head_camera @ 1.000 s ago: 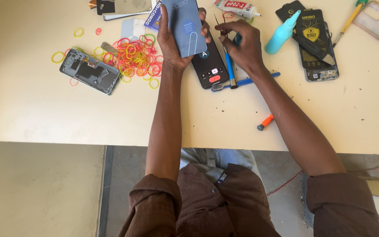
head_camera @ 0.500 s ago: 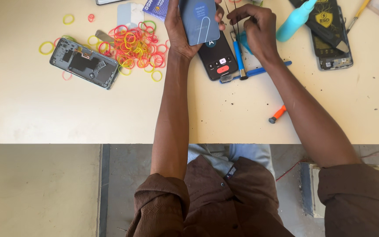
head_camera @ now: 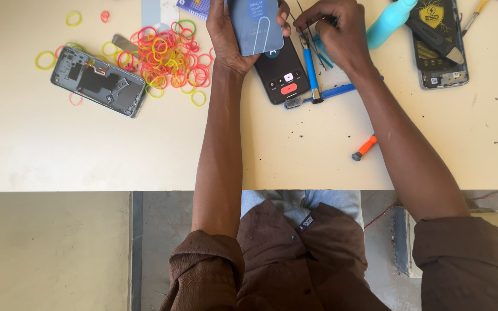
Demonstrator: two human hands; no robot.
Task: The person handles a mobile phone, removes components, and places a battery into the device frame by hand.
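**Two hands at a phone repair table, seen from above**

A wide cream table [head_camera: 59,150] fills the upper part of the view, its near edge running straight across; below it lies a grey-beige floor [head_camera: 47,247], with the person's brown shirt and sleeves at the bottom. On the table, from largest to smallest: an opened phone body [head_camera: 98,80] at the left showing its inner parts; a second opened phone [head_camera: 442,55] at the upper right with a dark tool carrying a yellow shield label lying on it; a black phone [head_camera: 283,78] with a lit screen at centre; a heap of red, yellow, orange and green rubber bands [head_camera: 168,57]; a turquoise bottle [head_camera: 390,23]; blue-handled tools [head_camera: 312,72]; a small orange-handled tool [head_camera: 365,147].

The left hand [head_camera: 226,34] is wrapped firmly around a grey-blue phone back cover [head_camera: 256,26] bearing a pale arch-shaped sticker, held above the black phone. The right hand [head_camera: 338,31] is pinched closed just beside the cover; what it grips cannot be told.

Compared with a second ago, both hands and the cover sit higher in the view, nearer the top edge
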